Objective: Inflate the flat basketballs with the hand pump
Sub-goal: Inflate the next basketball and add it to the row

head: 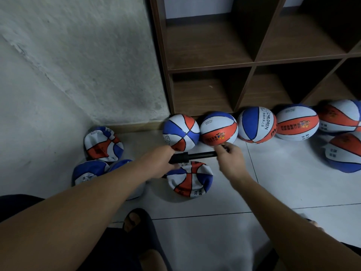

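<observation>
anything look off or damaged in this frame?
Nothing damaged. Three basketballs are crumpled flat: one under the hand pump, one by the wall, one under the left forearm. That fits the task. Left hand and right hand both hold the pump.

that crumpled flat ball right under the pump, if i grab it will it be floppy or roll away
The flat ball is caved in and wrinkled, so it will probably sag and fold when grabbed. It lies like a dish on the floor, so it is unlikely to roll. It probably feels light.
</observation>
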`<act>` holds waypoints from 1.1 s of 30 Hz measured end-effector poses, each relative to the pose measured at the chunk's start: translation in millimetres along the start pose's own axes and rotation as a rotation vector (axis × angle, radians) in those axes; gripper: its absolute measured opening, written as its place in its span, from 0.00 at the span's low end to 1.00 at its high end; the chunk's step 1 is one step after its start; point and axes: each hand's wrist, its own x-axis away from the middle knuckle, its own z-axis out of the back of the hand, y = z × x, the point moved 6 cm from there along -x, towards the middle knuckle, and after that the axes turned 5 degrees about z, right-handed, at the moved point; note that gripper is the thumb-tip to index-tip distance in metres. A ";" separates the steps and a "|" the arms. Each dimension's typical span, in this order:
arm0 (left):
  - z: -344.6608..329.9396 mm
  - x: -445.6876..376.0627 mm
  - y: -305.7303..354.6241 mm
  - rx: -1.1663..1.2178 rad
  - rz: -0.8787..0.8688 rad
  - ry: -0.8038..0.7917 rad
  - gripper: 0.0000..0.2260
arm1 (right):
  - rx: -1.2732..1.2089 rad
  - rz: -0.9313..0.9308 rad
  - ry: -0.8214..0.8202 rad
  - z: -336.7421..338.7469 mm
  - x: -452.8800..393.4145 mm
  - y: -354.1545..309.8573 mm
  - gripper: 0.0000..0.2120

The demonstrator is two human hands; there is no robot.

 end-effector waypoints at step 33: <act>3.2 -4.1 4.4 -0.016 -0.047 0.021 0.10 | 0.097 -0.072 -0.001 23.3 -19.3 4.6 0.11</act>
